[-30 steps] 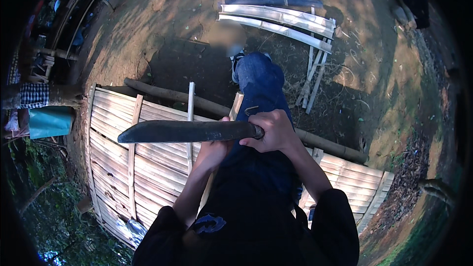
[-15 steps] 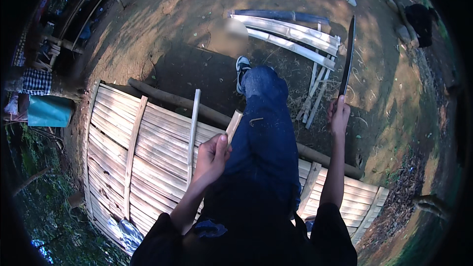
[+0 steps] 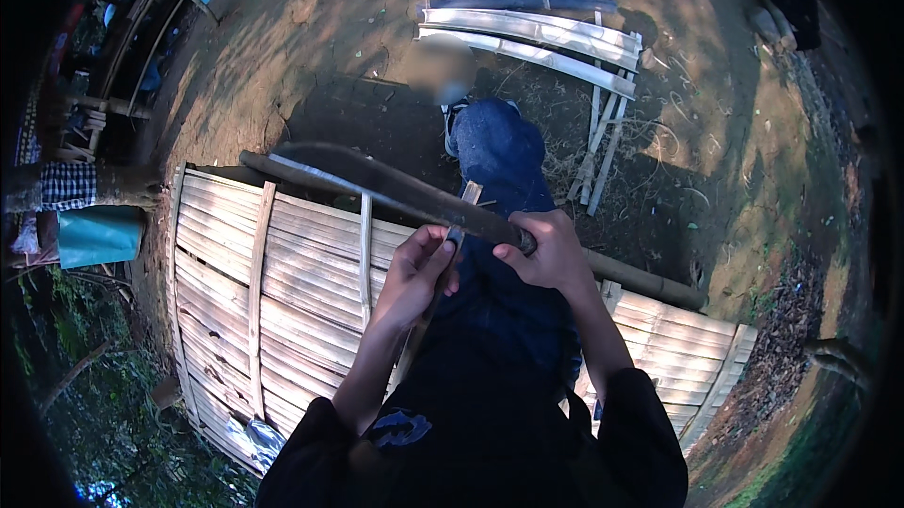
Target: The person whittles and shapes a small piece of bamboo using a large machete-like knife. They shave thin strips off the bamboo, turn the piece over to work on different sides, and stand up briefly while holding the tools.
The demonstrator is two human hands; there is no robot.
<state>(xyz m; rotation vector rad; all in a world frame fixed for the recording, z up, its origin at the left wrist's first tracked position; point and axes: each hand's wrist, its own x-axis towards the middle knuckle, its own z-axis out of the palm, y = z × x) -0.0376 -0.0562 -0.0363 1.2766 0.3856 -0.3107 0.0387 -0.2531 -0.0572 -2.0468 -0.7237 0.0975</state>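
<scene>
My left hand [image 3: 411, 273] is closed round a narrow bamboo strip [image 3: 472, 193], whose upper end sticks out beyond my fingers over my jeans. In my right hand [image 3: 556, 252] is the handle of a machete [image 3: 386, 183]. Its long dark blade points to the far left, slightly blurred, and crosses over the strip just beyond my left fingers. Whether the edge touches the strip, I cannot tell. A small bluish patch shows beside my left thumb; what it is stays unclear.
Bamboo slats form the bench [image 3: 311, 291] under me, with a round pole [image 3: 650, 280] along its far edge. Split bamboo lengths [image 3: 527, 32] and thin strips [image 3: 603, 155] lie on the dirt ahead. A teal sheet [image 3: 99, 237] hangs at left.
My right hand has swung the machete from upright at the right, inward and down across the bamboo strip. The left hand has shifted slightly, still gripping the strip.
</scene>
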